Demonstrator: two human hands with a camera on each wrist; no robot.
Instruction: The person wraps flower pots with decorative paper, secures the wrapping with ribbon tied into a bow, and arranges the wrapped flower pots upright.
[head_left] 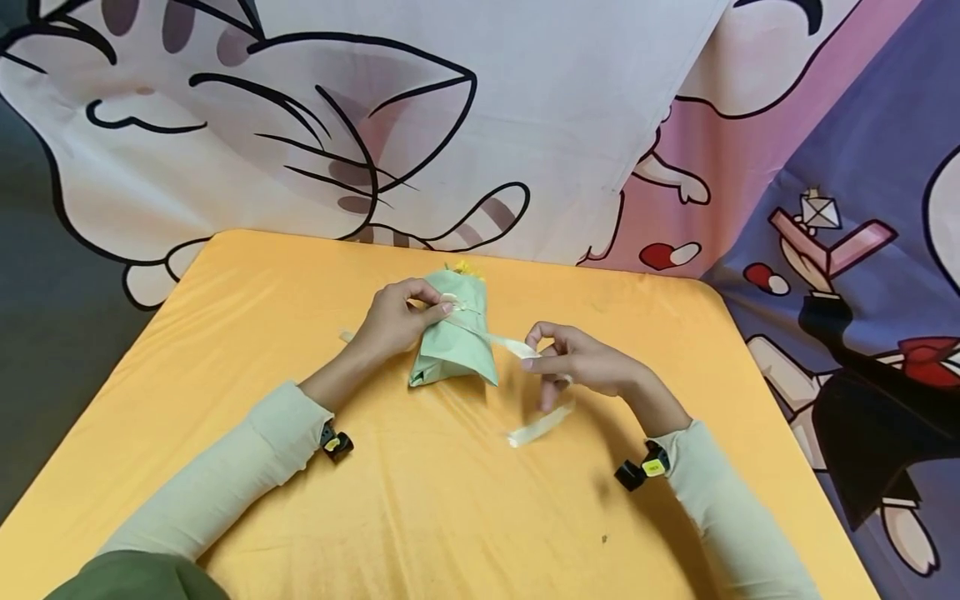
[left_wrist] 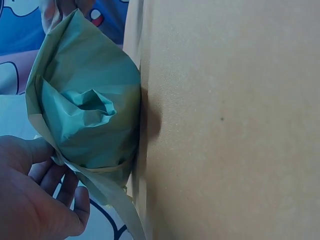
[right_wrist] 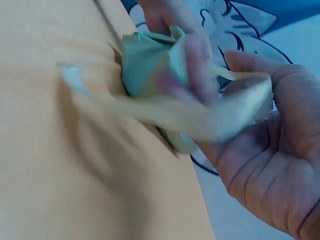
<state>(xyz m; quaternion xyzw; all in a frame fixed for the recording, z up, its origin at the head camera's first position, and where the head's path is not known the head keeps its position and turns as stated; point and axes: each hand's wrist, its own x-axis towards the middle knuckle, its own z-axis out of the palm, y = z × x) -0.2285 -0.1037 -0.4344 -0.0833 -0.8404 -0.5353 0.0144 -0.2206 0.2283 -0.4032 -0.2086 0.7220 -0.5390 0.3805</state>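
Observation:
A small bouquet wrapped in pale green paper (head_left: 452, 348) lies on the table, with yellow flowers (head_left: 467, 268) peeking out at its far end. Around its middle runs a cream ribbon (head_left: 491, 337). My left hand (head_left: 396, 321) pinches the ribbon against the wrap between thumb and fingers; in the left wrist view that hand (left_wrist: 42, 192) is at the wrap's side, by the tied band. To the right, my right hand (head_left: 581, 360) holds the ribbon's other stretch drawn out from the bouquet. Its loose tail (head_left: 540, 427) hangs below those fingers, blurred in the right wrist view.
A yellow cloth (head_left: 420, 517) covers the table. Behind it hang printed cartoon drapes (head_left: 570, 108), close to the far edge. Each wrist wears a small black camera, one on the left (head_left: 337, 444) and one on the right (head_left: 643, 468). A short ribbon end (head_left: 346, 337) shows beside the left wrist.

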